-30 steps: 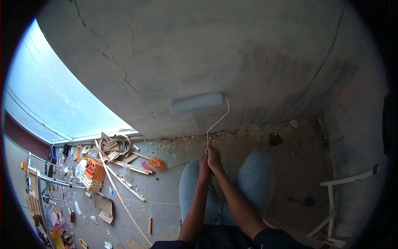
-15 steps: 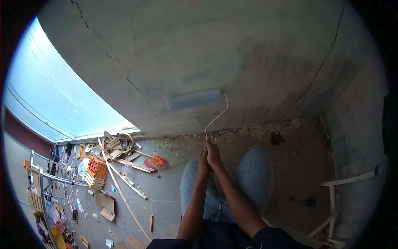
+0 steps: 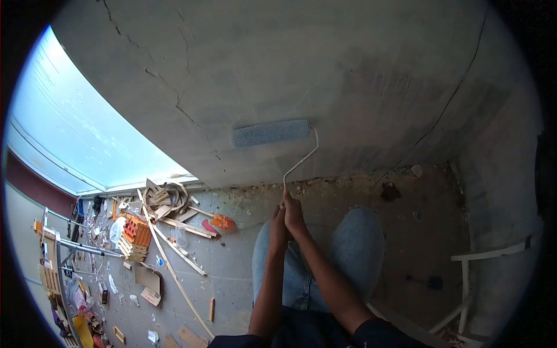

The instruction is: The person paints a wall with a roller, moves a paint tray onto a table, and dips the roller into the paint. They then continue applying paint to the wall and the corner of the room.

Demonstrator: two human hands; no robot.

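A paint roller with a speckled blue-grey sleeve (image 3: 271,133) lies against the grey wall (image 3: 249,69), low down and slightly tilted. Its bent wire frame (image 3: 301,160) runs down from the sleeve's right end to the grip. Both my hands are closed around that grip, which they mostly hide. My right hand (image 3: 294,212) sits higher, near where the wire enters. Just left of it and a little lower, my left hand (image 3: 279,224) presses in against it. My knees, in light blue jeans, are bent on either side of my forearms.
Wood scraps (image 3: 165,200), an orange slatted crate (image 3: 137,231) and long wooden strips (image 3: 174,258) litter the floor at left. A metal ladder-like frame (image 3: 87,249) stands farther left, below a bright window (image 3: 87,133). A pale wooden frame (image 3: 490,253) is at right. Cracks cross the wall.
The roller has shifted slightly up and left on the wall, and its sleeve looks sharper now. Both hands have moved a little left and up with the grip.
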